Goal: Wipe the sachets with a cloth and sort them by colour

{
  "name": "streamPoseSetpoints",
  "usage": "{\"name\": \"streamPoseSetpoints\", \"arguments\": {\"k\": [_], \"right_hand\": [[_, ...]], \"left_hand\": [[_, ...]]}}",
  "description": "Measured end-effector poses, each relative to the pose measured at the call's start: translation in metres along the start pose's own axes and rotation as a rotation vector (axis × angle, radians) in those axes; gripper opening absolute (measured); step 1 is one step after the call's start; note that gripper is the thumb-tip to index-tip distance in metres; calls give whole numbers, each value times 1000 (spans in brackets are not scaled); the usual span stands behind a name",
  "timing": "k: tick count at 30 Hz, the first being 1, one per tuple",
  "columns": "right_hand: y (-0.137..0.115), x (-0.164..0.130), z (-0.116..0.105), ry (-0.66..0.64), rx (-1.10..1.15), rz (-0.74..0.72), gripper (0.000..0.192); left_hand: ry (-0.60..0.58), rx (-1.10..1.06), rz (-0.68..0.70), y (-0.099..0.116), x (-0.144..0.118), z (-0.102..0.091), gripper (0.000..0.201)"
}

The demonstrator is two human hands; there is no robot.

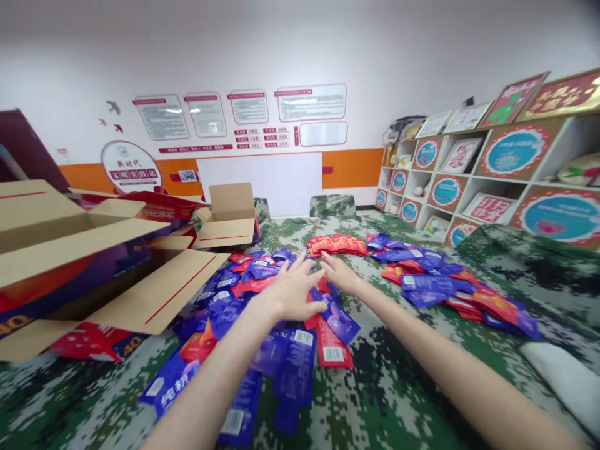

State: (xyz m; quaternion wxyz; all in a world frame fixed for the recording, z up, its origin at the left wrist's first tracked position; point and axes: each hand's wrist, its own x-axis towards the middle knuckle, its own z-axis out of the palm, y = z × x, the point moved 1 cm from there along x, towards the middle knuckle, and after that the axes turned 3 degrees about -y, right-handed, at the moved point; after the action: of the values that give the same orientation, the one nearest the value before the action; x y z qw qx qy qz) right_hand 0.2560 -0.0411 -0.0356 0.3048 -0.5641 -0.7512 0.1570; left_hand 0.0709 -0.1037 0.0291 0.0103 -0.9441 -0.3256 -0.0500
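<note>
Both my arms reach forward over a table covered in camouflage cloth (384, 387). My left hand (288, 290) is spread flat, fingers apart, on a heap of purple and red packets (262, 300). My right hand (338, 273) lies beside it, fingers stretched toward a stack of red packets (337, 244) farther back. Neither hand grips anything that I can see. More purple and red packets (445, 284) spread out to the right.
A large open cardboard box (70, 250) with flaps out stands at the left. A smaller open box (229, 215) sits behind the packets. Shelves with framed pictures (469, 181) line the right wall. A white object (562, 375) lies at the right edge.
</note>
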Motion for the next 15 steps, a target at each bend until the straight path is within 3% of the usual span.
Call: {"name": "streamPoseSetpoints", "arguments": {"k": [3,7,11,15], "right_hand": [[4,-58,3,-5,24,134,55],[-1,-105,8,-27,8,229,54],[-10,-112,14,-5,-14,191,51],[-16,-99,30,-38,-73,115,46]], "left_hand": [[-19,-36,-60,41,-9,26,73],[-5,-13,-236,69,0,55,70],[-4,20,-276,74,16,65,62],[-86,44,-305,62,19,67,60]]}}
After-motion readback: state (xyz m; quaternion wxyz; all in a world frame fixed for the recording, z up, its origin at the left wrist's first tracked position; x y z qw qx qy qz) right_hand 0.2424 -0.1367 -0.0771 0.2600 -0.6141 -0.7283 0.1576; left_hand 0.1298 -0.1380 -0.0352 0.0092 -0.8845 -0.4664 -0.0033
